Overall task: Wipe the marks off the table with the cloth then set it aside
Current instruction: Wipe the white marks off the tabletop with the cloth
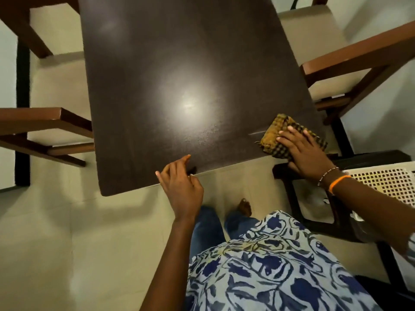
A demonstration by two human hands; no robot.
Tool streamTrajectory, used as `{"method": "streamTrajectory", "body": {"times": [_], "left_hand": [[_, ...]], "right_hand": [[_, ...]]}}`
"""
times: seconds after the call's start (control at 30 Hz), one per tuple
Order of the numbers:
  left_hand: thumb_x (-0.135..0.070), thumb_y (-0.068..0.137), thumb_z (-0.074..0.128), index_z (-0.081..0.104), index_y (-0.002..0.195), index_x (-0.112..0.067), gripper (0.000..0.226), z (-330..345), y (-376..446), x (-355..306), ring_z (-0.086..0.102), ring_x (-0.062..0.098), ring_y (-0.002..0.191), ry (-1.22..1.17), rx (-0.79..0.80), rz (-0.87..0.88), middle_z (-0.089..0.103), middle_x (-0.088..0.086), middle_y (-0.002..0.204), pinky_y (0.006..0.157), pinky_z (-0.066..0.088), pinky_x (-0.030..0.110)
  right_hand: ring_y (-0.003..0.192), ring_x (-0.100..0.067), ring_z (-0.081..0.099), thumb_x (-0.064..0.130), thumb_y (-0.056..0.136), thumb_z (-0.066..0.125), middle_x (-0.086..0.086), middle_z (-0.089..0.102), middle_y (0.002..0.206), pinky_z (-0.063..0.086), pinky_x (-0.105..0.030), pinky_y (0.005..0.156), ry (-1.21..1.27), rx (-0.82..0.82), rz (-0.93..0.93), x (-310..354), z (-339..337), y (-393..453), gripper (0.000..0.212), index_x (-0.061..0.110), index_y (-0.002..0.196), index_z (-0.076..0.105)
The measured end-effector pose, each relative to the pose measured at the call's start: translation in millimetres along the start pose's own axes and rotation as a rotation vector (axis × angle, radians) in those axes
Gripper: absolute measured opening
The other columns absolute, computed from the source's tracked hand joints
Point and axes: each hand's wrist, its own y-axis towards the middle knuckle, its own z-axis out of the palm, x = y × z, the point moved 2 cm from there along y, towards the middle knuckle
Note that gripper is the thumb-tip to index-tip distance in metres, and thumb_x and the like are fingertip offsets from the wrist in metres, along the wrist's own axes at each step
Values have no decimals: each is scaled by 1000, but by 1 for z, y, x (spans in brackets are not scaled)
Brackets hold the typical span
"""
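A dark brown table [179, 75] fills the upper middle of the view, with a bright light glare near its centre. A yellow and black checked cloth [278, 133] lies folded at the table's near right corner. My right hand [307, 151] presses flat on the cloth, fingers spread over it. A thin pale streak [257, 132] shows on the tabletop just left of the cloth. My left hand [182, 185] rests at the table's near edge, fingers loosely curled, holding nothing.
Wooden chairs with cream seats stand around the table: two on the left [45, 124] and one at the right [350, 63]. A dark stool frame [292, 176] and a white perforated basket [386, 182] sit by my right arm. Pale tiled floor lies below.
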Motion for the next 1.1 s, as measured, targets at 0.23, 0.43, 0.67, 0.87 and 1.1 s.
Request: {"method": "streamTrajectory", "body": {"times": [0.23, 0.43, 0.67, 0.87, 1.1], "left_hand": [[9, 76, 48, 49, 129, -17, 58, 10, -5, -8, 41, 28, 124, 83, 65, -27, 56, 7, 119, 119, 6, 47], [6, 78, 54, 40, 136, -15, 63, 19, -1, -23, 47, 29, 122, 235, 76, 44, 52, 9, 126, 117, 3, 50], [-15, 76, 73, 35, 141, -22, 76, 35, 12, -44, 32, 26, 136, 302, 207, 163, 50, 5, 136, 114, -7, 55], [-13, 74, 73, 41, 139, -24, 74, 31, 19, -39, 33, 29, 135, 341, 199, 222, 60, 2, 125, 113, -9, 56], [-21, 77, 72, 23, 147, -15, 86, 28, 28, -40, 28, 34, 137, 431, 219, 132, 49, 14, 136, 113, -6, 59]], "right_hand": [[145, -31, 13, 23, 84, 48, -12, 25, 154, -6, -39, 116, 228, -83, 47, 133, 6, 45, 66, 9, 145, 28], [147, -23, 7, 17, 87, 41, -5, 19, 157, 2, -41, 117, 261, -8, -190, 135, -4, 64, 61, 13, 146, 25], [146, -22, 10, 18, 80, 42, -6, 26, 154, 4, -44, 117, 335, -174, 353, -26, -14, 18, 63, 13, 143, 31], [147, -29, 5, 14, 87, 50, -10, 18, 157, -1, -46, 117, 314, -251, 542, 21, -8, 34, 65, 8, 146, 23], [147, -22, -2, 22, 92, 41, -3, 11, 159, -10, -39, 115, 352, -84, 37, 150, 2, 70, 63, 14, 148, 14]]}}
